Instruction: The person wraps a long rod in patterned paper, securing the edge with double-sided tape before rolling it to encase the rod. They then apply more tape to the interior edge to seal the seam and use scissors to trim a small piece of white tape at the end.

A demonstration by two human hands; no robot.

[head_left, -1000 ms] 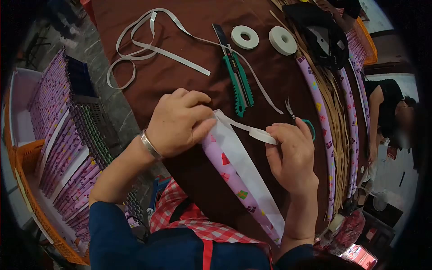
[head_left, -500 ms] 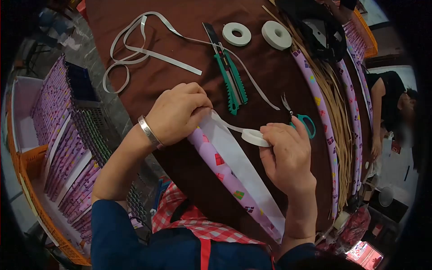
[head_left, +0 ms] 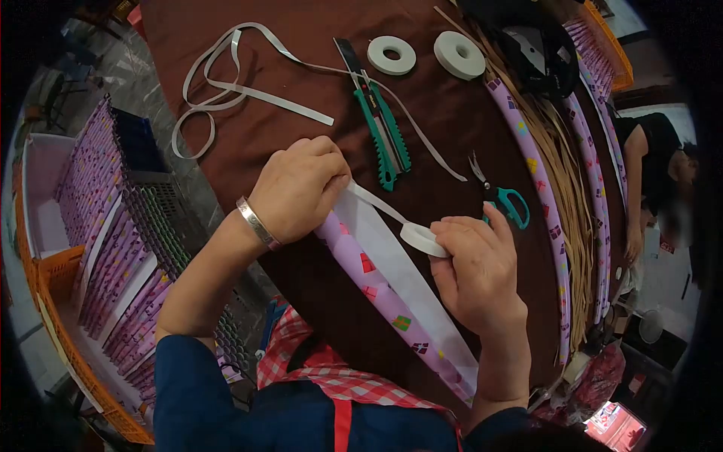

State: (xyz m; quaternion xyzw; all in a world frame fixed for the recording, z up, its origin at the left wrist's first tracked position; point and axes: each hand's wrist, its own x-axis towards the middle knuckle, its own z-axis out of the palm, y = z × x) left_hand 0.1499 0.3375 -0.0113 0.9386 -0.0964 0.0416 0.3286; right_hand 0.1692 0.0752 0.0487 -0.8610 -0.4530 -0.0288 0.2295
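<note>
Leftward from the right hand (head_left: pixel 480 267) juts its pinched tape roll (head_left: pixel 422 241).

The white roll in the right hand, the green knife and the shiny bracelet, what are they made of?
White roll: matte, maybe paper or cloth; its strip looks thin. Green knife: probably dull plastic, with ridged edges; its flat dark blade looks metal. Bracelet: likely polished metal, since it's silvery and catches light.

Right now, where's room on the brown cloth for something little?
Bare cloth shows between the looped white tape and left hand, and between the held wrap and checked apron. Right of the scissors, patterned strips and tan strands crowd together.
</note>
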